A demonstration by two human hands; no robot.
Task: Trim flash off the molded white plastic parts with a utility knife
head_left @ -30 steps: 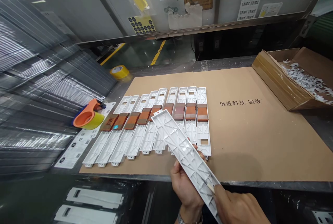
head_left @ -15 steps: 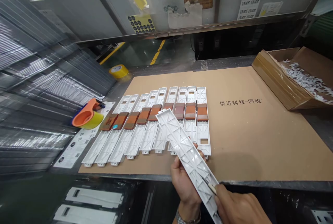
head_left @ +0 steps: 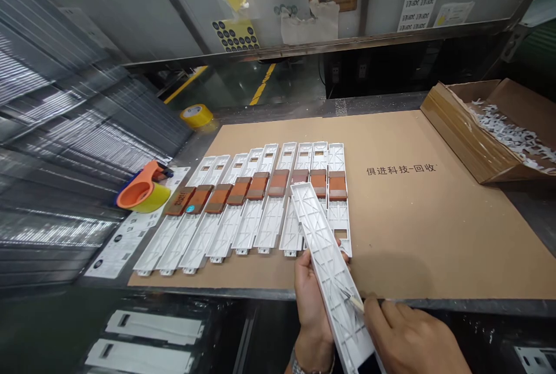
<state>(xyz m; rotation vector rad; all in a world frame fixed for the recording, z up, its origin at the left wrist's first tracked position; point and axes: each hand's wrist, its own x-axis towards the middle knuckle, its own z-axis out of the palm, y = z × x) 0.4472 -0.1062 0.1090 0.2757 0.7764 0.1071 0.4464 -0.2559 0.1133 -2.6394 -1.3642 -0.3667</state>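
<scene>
My left hand [head_left: 313,304] is wrapped round a long white ribbed plastic strip [head_left: 326,258] from below, tilted over the table's front edge. In my right hand [head_left: 412,333] is a slim tool with a pale handle [head_left: 357,304]; its thin dark tip touches the ribs in the strip's lower half. Behind the strip, several similar white panels [head_left: 271,220] lie side by side on the brown cardboard sheet [head_left: 403,235]. Reddish-brown blocks [head_left: 278,183] rest across their middles in a row. The held strip hides part of the panels at the right.
An open carton [head_left: 460,131] with small white pieces stands at the back right. Yellow tape [head_left: 197,115] lies at the back left, and an orange-and-yellow tape dispenser [head_left: 145,193] at the left. More white panels [head_left: 154,327] are below the table's front edge.
The white strip and my left hand have shifted right, and the strip is a little steeper. My right hand has moved slightly right with the tool. The panels on the table have not moved.
</scene>
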